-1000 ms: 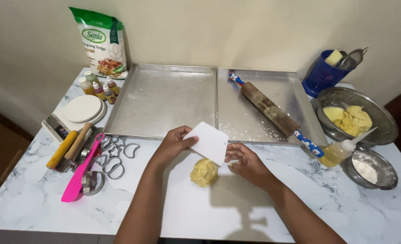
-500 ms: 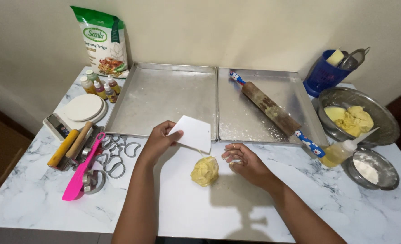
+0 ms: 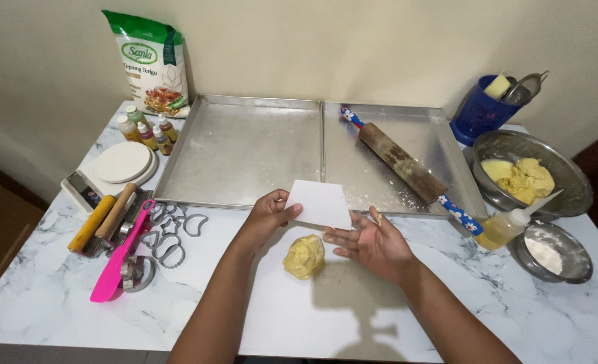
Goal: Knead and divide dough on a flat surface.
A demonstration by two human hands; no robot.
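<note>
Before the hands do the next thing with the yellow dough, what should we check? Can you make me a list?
1. White scraper held firmly: ok, the left hand pinches its edge.
2. Right hand free: ok, it is open, palm up, beside the scraper.
3. Dough lump within reach: ok, it sits on the white mat just below both hands.
4. Rolling pin out of the way: ok, it lies on the right baking tray.
5. Flour handy: ok, a small bowl of flour stands to the right.
6. Right hand clean: cannot tell.
</note>
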